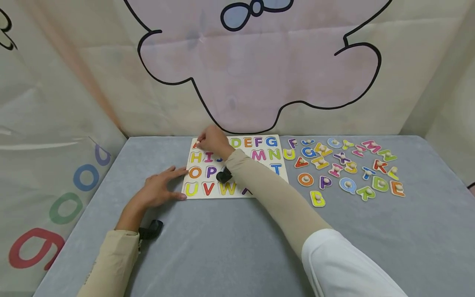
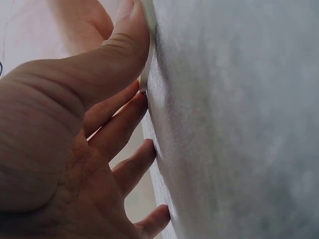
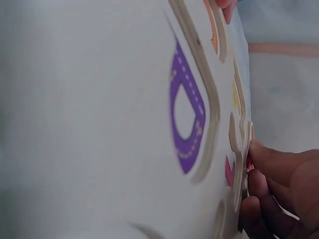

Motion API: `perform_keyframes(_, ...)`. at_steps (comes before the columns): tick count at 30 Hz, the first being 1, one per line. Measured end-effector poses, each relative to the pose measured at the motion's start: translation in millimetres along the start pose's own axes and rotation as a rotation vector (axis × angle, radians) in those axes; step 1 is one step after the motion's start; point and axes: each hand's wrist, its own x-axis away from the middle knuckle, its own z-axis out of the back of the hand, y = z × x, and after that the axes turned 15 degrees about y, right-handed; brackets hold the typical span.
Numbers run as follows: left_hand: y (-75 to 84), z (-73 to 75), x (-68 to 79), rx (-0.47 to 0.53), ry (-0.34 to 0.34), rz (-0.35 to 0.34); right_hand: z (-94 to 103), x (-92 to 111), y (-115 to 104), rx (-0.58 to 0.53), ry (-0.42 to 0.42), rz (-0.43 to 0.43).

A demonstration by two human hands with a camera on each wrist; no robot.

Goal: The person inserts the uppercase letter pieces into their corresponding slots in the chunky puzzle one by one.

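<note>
A white alphabet puzzle board (image 1: 200, 196) with coloured letter recesses lies at the back middle of the grey table. At its upper left corner my right hand (image 1: 215, 141) pinches a small red letter piece (image 3: 250, 154), mostly hidden by the fingers; which letter it is cannot be told. My right forearm crosses over the board and hides part of the middle rows. My left hand (image 1: 157, 192) touches the board's left edge with extended fingers and thumb. In the left wrist view, the left thumb (image 2: 127, 45) rests against that edge.
Several loose letter pieces with knobs are scattered right of the board, among them an orange O (image 1: 306, 179), a purple P (image 1: 325, 182) and a yellow B (image 1: 317, 199). A printed cloth backdrop (image 1: 259, 62) stands behind the grey tabletop (image 1: 222, 247).
</note>
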Motion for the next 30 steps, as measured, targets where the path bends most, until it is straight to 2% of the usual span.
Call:
perform_keyframes(7, 2.3, -0.5, 2.3, 0.010, -0.003, 0.003, 5.0, -1, -3, 0.102, -0.053, 0.047)
perform_keyframes(18, 2.1, 2.3, 1.2, -0.003, 0.005, 0.000, 9.3, -2, 5, -0.081, -0.099, 0.053)
perform_keyframes(21, 3.4, -0.7, 0.2, -0.007, 0.000, -0.007, 22.1, 6, 9, -0.108, -0.097, 0.042)
perform_keyframes(24, 3.0, -1.1, 0.4, -0.014, 0.003, -0.016, 41.1, 16, 12, -0.124, -0.087, 0.065)
perform_keyframes(30, -0.2, 0.0, 0.1, -0.041, 0.011, -0.034, 86.7, 53, 21, -0.120, -0.095, 0.087)
